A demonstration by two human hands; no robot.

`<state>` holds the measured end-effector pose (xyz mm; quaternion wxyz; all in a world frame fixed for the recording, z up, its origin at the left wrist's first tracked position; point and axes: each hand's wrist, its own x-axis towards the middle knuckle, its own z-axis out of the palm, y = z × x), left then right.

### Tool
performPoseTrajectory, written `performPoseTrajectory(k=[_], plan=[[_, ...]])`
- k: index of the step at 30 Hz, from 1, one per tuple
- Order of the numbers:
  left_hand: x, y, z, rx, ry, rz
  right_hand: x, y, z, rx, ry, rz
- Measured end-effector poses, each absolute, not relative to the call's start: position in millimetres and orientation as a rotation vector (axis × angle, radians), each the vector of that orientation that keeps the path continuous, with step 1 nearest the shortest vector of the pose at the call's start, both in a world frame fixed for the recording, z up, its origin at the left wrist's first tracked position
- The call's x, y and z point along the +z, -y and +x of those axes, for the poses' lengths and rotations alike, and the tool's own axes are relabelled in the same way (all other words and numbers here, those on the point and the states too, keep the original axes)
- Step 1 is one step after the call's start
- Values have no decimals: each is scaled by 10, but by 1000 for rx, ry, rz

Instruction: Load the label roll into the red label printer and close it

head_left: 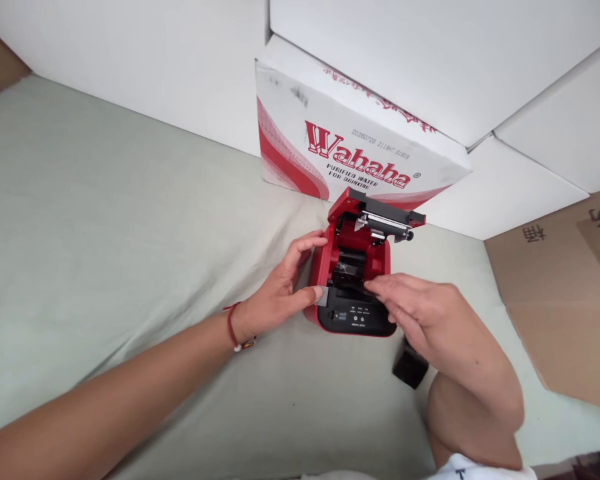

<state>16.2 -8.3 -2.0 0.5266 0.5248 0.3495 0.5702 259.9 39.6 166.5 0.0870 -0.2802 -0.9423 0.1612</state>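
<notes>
A red and black device (357, 318) stands on a pale green cloth with its lid (380, 210) raised, showing a black roller and dark parts inside. Along its left side lies my left hand (293, 283), fingers on the red wall and thumb on a grey tab at the front left corner; the hand grips the device. My right hand (413, 307) has its fingers pressed together at the right edge of the open compartment; whatever the fingertips pinch, if anything, is hidden. A small black object (410, 365) sits on the cloth below my right hand.
Behind the device stands a white and red Wahaha water carton (350, 147). Large white boxes (145, 67) line the back. Brown cardboard (565, 300) is at the right, with another brown piece (0, 63) at the far left. Pale green cloth (105, 213) spreads underneath.
</notes>
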Motion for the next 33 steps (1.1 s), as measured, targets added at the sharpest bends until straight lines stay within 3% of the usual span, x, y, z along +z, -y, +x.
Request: performPoseTrajectory(k=[3, 8, 16, 19, 23, 25, 29, 33], plan=[[-16, 89, 153, 1350, -836, 1254, 1732, -340, 2613, 467, 2361, -1065], [-35, 99, 149, 1340, -846, 1240, 1937, -273, 2766, 168, 1737, -1347], [-2, 91, 174, 1345, -835, 1191, 1891, -597, 3298, 237, 1839, -1575], [28, 96, 171, 1323, -843, 1180, 1818, -592, 3417, 200, 2177, -1587], [42, 95, 181, 1337, -829, 1159, 1750, -442, 3618, 624, 2657, -1712], [45, 92, 190, 1330, -823, 1141, 1669, -399, 3775, 660, 2527, -1895], [39, 84, 201, 1341, -797, 1124, 1345, -441, 4039, 344, 2229, -2183], [17, 81, 194, 1350, -797, 1146, 1023, -503, 3995, 589, 2277, -2150]])
